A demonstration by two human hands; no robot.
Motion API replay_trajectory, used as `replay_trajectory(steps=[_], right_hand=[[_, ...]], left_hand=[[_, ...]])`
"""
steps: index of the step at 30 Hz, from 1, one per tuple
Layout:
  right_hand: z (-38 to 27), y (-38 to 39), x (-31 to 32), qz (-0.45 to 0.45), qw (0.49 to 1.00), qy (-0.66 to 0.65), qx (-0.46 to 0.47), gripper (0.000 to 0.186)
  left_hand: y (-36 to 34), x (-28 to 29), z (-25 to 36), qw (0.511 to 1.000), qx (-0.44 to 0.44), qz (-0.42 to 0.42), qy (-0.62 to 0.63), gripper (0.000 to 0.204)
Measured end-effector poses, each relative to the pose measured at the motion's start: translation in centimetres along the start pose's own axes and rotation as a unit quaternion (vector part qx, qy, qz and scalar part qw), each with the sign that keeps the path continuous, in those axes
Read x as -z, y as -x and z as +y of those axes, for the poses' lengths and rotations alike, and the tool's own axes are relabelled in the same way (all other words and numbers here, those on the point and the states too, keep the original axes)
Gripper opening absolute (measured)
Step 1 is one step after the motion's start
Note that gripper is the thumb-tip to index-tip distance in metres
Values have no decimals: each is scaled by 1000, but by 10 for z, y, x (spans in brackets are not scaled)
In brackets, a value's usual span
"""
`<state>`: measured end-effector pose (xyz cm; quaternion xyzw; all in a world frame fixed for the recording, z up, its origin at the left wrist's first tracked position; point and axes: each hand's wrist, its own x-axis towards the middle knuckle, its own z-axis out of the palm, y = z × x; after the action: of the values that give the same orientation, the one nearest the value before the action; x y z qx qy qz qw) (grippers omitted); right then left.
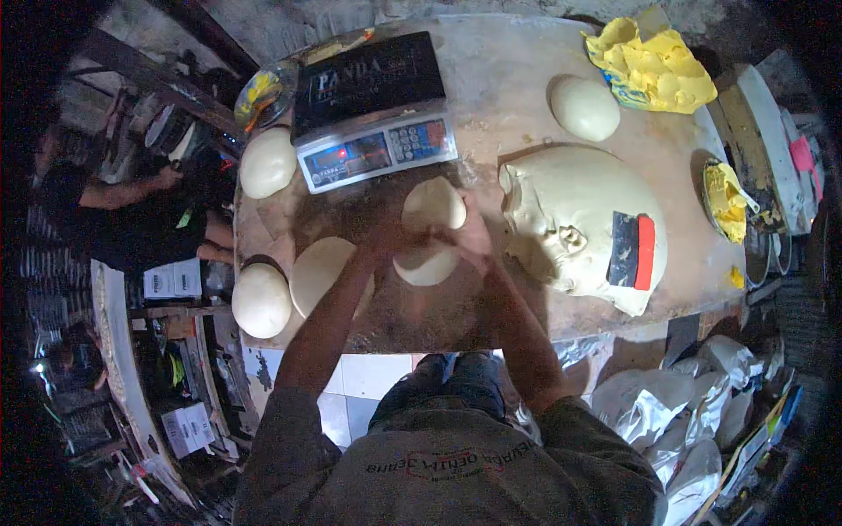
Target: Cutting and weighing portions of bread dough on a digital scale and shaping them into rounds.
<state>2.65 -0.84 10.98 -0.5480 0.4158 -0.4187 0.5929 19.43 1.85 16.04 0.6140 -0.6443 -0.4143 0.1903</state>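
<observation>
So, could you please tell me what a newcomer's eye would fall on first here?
Probably the big pale mass of dough on the table's right half, with a black-and-red scraper on it. The bright yellow heap at the far right would likely come next, then the black-topped scale toward the far left. In front of the scale, the right hand holds a piece of dough.

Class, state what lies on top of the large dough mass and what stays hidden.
On the large dough mass lies a flat black-and-red tool. The dough directly beneath it is covered, as is the tabletop under the mass.
</observation>
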Motion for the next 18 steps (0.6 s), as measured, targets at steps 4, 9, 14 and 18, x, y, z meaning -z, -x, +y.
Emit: replay_trajectory(steps=[4, 9, 14, 18], right_hand=[[87, 104, 43, -188, 956, 224, 21, 81], [-53, 118, -9, -299, 845, 191, -401, 52], [-110, 74, 3, -135, 963, 191, -132, 69], [-144, 55, -1, 108, 750, 612, 227, 76]], left_hand=[[92, -86, -84, 995, -65, -12, -77, 53], [175, -137, -152, 959, -153, -30, -235, 49], [84, -54, -91, 986, -40, -155, 37, 57], [39, -30, -56, 817, 89, -164, 545, 66]])
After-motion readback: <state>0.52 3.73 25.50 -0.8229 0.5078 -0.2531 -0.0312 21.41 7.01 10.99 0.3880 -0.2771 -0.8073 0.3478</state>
